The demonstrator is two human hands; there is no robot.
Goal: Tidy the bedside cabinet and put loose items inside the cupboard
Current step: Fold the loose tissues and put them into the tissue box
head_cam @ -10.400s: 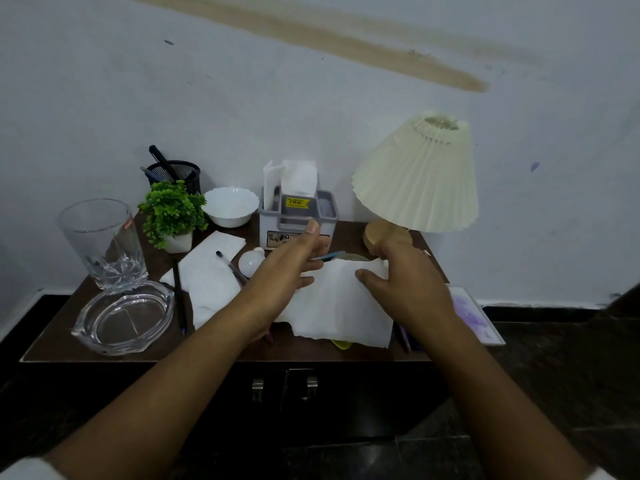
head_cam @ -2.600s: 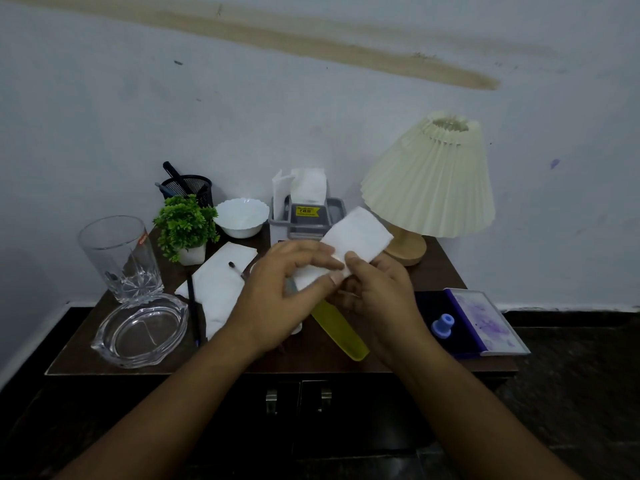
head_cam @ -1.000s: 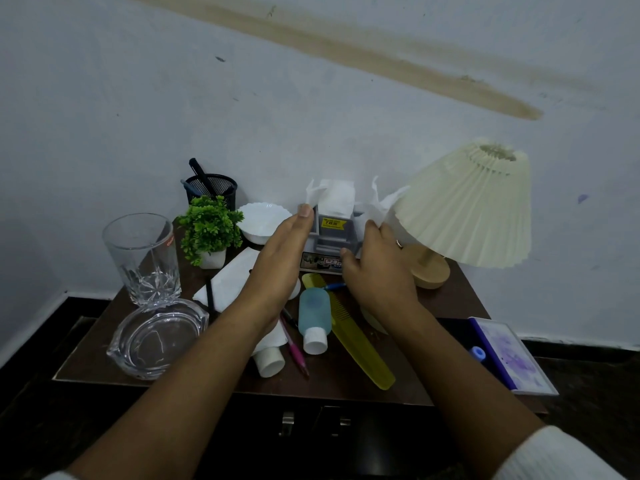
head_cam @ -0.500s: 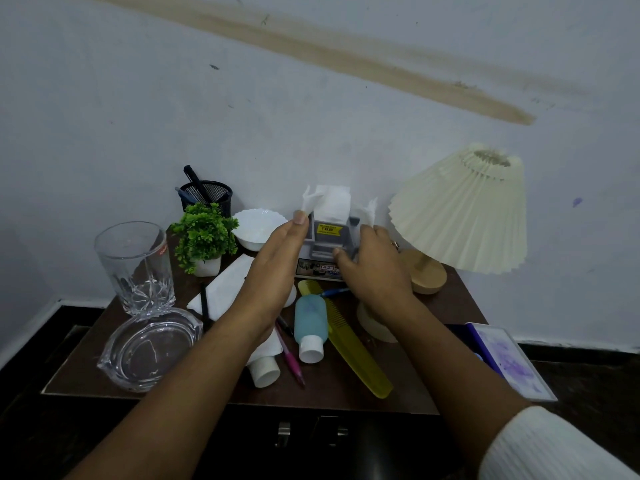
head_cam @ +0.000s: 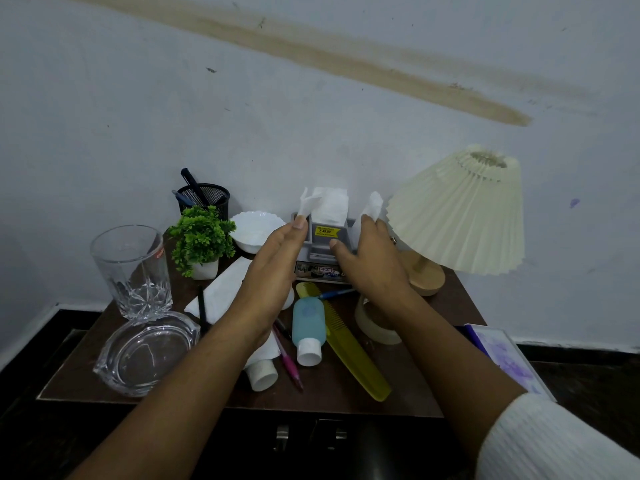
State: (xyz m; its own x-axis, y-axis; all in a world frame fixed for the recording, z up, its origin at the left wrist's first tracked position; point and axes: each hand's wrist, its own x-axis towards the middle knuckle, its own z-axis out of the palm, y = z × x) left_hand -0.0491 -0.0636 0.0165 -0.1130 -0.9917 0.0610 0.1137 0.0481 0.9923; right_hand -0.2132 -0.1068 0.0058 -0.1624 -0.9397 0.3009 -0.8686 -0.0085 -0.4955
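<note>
On the brown bedside cabinet (head_cam: pixel 408 386) a grey organiser (head_cam: pixel 325 237) holds white tissues (head_cam: pixel 330 206). My left hand (head_cam: pixel 277 268) reaches to its left side with straight fingers. My right hand (head_cam: pixel 367 261) is at its right side, fingertips against a tissue (head_cam: pixel 373 204) that stands up there. Loose in front lie a blue bottle (head_cam: pixel 308 323), a yellow comb (head_cam: pixel 349 348), a pink pen (head_cam: pixel 290 363), a white tube (head_cam: pixel 262 374), a blue pen (head_cam: pixel 336 293), a cream tape roll (head_cam: pixel 375 329) and a folded tissue (head_cam: pixel 223 291) with a black pen (head_cam: pixel 202 308).
A tall glass (head_cam: pixel 133 268) and glass ashtray (head_cam: pixel 145 351) stand at the left, with a small plant (head_cam: pixel 202 237), mesh pen pot (head_cam: pixel 204 199) and white bowl (head_cam: pixel 256 226) behind. A pleated lamp (head_cam: pixel 457 209) and purple notebook (head_cam: pixel 502 355) are at the right. Cupboard handles (head_cam: pixel 282 438) show below.
The unfolded tissue was folded up and carried to the organiser. It now stands in the organiser's right side, and both hands have stayed beside the organiser over the last second.
</note>
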